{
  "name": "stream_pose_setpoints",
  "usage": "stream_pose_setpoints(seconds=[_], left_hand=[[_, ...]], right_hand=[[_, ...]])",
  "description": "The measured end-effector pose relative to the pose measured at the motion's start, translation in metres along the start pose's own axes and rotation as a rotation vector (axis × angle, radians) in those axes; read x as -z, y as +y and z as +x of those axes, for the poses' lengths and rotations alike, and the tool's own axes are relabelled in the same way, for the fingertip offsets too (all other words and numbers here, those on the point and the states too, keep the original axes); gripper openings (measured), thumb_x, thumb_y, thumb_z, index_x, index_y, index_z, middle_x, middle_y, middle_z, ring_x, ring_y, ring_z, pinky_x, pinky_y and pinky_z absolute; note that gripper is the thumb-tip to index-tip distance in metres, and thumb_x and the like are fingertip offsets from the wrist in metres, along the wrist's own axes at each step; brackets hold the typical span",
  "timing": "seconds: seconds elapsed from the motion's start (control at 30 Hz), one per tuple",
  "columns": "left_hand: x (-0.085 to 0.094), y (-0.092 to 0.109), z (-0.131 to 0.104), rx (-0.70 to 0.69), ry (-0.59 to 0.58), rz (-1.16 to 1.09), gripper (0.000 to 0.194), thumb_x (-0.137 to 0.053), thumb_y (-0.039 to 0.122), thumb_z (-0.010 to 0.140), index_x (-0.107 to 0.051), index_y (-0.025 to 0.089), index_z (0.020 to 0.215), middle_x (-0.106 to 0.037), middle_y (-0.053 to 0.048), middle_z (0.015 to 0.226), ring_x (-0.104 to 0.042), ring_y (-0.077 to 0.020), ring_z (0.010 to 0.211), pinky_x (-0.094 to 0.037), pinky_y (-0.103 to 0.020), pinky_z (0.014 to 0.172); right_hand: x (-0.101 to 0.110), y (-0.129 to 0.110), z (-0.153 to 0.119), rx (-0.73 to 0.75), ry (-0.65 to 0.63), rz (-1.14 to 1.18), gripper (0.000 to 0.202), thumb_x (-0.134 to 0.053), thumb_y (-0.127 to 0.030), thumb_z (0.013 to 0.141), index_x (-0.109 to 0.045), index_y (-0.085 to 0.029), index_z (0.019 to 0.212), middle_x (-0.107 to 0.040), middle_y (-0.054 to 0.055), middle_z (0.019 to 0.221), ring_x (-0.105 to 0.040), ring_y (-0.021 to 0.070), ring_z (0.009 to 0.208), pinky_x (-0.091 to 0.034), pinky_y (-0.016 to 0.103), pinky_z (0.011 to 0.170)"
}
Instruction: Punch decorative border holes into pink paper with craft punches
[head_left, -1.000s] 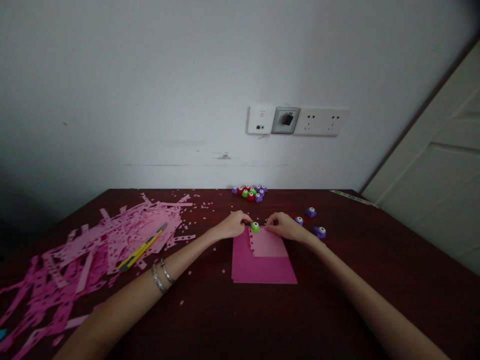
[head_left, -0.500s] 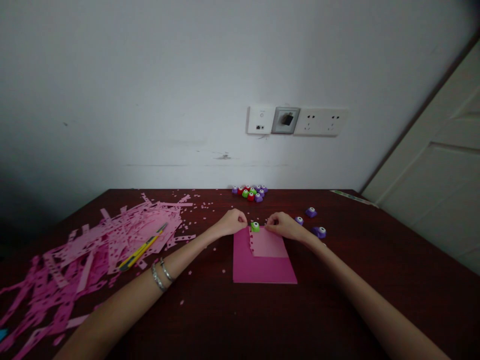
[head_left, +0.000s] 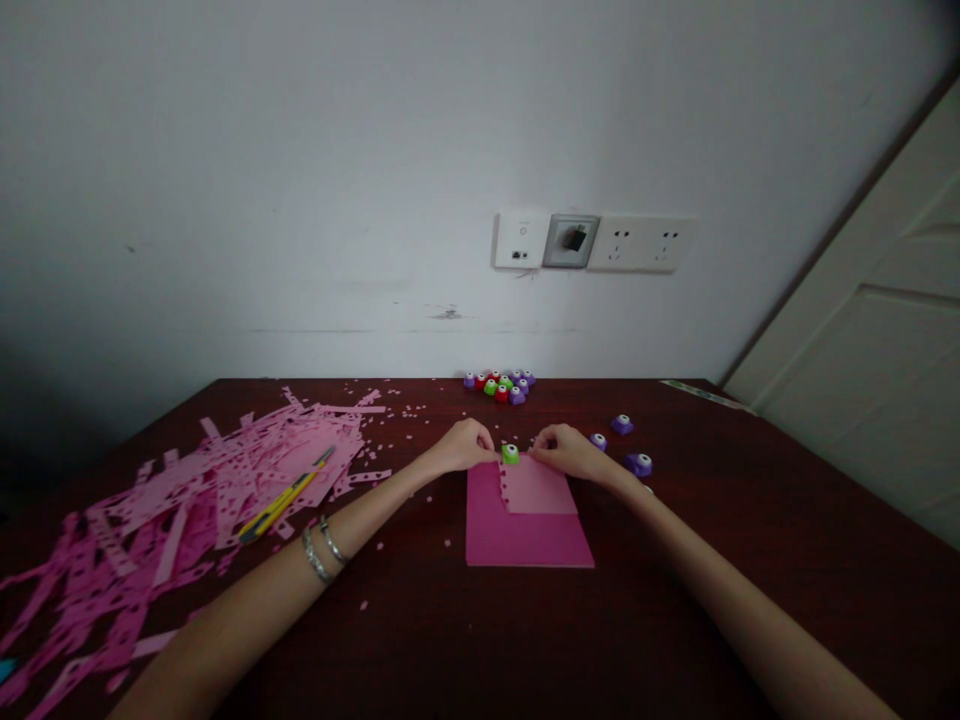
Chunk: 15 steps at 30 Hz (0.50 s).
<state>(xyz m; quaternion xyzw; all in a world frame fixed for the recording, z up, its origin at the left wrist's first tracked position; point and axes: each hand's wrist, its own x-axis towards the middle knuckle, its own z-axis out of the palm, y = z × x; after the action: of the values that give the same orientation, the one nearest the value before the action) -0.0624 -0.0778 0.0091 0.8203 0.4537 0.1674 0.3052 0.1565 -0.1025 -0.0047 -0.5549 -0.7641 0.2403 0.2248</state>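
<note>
A light pink sheet of paper (head_left: 541,488) with small notches along its left edge lies over a larger dark pink sheet (head_left: 525,542). At its top left corner sits a green craft punch (head_left: 510,454) with a white and black button. My right hand (head_left: 562,450) pinches the light sheet's top edge, just right of the punch. My left hand (head_left: 468,444) is closed close to the punch's left side, over the dark sheet's upper left corner. What its fingertips hold, if anything, is too small to make out.
Purple punches (head_left: 622,425) lie right of my right hand. Several coloured punches (head_left: 502,394) cluster by the wall. Left are a heap of punched pink paper strips (head_left: 247,455), a yellow utility knife (head_left: 285,497) and scattered tiny cutouts. Sockets (head_left: 641,244) are on the wall.
Almost nothing differs. Both hands stay at the top of the papers, with only very slight finger movement, and the green punch stays at the sheet's corner.
</note>
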Motion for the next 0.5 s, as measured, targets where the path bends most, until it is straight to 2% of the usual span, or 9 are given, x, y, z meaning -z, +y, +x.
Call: stream_pose_setpoints(seconds=[0.5], left_hand=[[-0.0005,0.004,-0.0021,-0.01,0.034,-0.006,0.018,-0.056,0.024,0.067,-0.069,0.013,0.071,-0.066,-0.004,0.068,-0.057,-0.0133,0.064,-0.039,-0.021,0.056]], right_hand=[[0.0005,-0.0056,-0.002,-0.05,0.003,0.015,0.02,-0.053,-0.028,0.069,-0.056,-0.014,0.055,-0.064,0.004,0.065,-0.055,0.0144,0.059,-0.036,0.023,0.053]])
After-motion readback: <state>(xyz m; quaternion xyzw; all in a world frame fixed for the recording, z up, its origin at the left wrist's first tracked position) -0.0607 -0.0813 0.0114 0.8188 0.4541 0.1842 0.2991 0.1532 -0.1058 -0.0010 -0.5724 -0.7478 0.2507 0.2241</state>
